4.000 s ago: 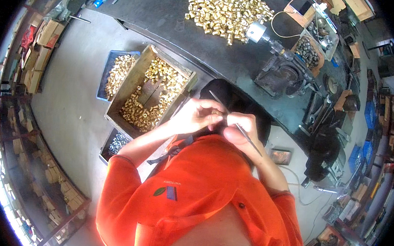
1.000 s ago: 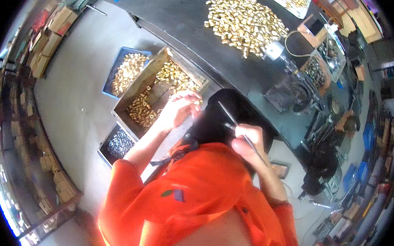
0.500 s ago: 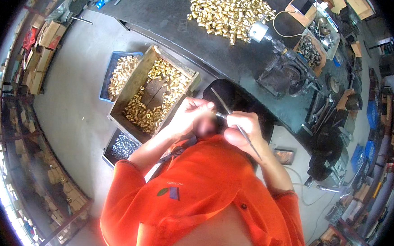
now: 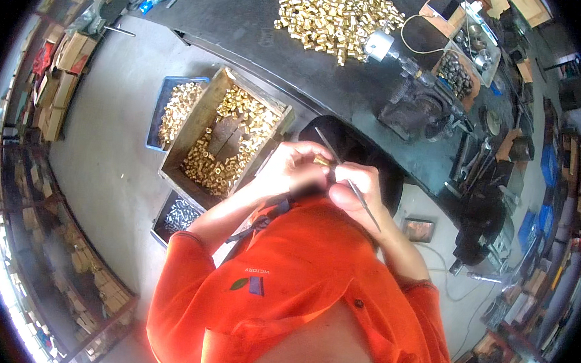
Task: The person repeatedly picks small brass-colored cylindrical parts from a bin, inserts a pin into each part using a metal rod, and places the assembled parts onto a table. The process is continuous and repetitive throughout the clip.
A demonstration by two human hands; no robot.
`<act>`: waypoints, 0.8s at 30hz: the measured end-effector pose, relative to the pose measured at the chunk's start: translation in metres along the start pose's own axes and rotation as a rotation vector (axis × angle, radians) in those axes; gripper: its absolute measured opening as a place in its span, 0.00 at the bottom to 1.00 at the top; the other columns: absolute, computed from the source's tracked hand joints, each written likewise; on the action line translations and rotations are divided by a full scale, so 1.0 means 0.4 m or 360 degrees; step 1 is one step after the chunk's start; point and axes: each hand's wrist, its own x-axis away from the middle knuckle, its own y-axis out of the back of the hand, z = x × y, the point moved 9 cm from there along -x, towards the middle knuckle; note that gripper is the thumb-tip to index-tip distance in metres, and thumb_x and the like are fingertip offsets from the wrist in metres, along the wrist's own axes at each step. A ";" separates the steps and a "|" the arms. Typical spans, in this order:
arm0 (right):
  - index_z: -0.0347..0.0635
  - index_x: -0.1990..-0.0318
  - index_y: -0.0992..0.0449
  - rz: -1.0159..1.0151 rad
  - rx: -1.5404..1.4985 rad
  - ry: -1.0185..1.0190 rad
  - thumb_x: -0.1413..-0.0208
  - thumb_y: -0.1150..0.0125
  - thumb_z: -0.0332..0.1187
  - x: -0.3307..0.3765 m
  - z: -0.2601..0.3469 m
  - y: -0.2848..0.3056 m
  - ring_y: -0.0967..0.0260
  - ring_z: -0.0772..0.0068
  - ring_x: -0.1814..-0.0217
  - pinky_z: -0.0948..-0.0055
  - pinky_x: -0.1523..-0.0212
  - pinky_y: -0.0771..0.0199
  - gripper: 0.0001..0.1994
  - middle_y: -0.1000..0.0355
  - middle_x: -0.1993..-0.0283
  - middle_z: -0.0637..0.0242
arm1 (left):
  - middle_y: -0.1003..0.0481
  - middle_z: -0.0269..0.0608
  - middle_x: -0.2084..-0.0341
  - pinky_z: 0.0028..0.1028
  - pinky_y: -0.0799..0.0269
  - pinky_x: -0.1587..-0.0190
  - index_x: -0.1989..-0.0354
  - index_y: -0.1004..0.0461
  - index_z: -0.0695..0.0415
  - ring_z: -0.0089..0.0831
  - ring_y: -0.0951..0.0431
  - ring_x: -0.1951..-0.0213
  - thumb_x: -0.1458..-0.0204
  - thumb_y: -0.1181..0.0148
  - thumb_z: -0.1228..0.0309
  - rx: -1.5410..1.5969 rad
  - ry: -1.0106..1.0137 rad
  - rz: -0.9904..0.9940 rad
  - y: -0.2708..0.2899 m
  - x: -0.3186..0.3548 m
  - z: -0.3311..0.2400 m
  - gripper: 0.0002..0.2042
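My left hand (image 4: 293, 169) pinches a small brass fitting (image 4: 321, 161) in front of my chest. My right hand (image 4: 351, 188) holds a thin metal rod (image 4: 348, 181) that runs slantwise across the fitting, its tip pointing up toward the bench. Both hands meet above a black stool seat (image 4: 359, 152). Orange sleeves cover my upper arms. To my left stands a wooden box (image 4: 204, 120) with several brass fittings in it.
A dark workbench (image 4: 247, 26) carries a heap of brass fittings (image 4: 334, 14) and a small machine (image 4: 415, 102). A blue tray of brass parts (image 4: 175, 111) and a tray of silvery parts (image 4: 179, 214) sit on the concrete floor. Shelves of cartons line the left.
My left hand reached down to the wooden box one second ago and has come back up to my right hand, with a brass fitting in its fingers.
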 end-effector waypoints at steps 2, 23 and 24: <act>0.37 0.84 0.41 0.0018 0.0002 -0.0045 0.65 0.45 0.23 0.011 -0.021 0.003 0.47 0.71 0.86 0.72 0.83 0.48 0.09 0.45 0.85 0.64 | 0.26 0.39 0.70 0.24 0.28 0.66 0.58 0.29 0.66 0.24 0.24 0.71 0.47 0.42 0.77 -0.0050 0.0045 0.0017 0.005 -0.002 0.009 0.10; 0.38 0.85 0.42 0.0285 0.0043 0.0037 0.65 0.47 0.25 -0.017 0.009 -0.078 0.44 0.60 0.87 0.66 0.83 0.46 0.09 0.45 0.86 0.57 | 0.30 0.41 0.81 0.31 0.32 0.77 0.70 0.24 0.59 0.38 0.27 0.79 0.71 0.38 0.78 -0.1618 -0.0583 -0.0527 0.079 0.026 -0.034 0.14; 0.38 0.85 0.41 0.0273 0.0048 0.0026 0.65 0.47 0.25 -0.024 -0.017 -0.086 0.44 0.58 0.88 0.65 0.84 0.46 0.08 0.47 0.87 0.56 | 0.30 0.41 0.81 0.31 0.33 0.77 0.70 0.24 0.60 0.39 0.27 0.79 0.71 0.38 0.78 -0.1590 -0.0612 -0.0502 0.065 0.022 -0.041 0.14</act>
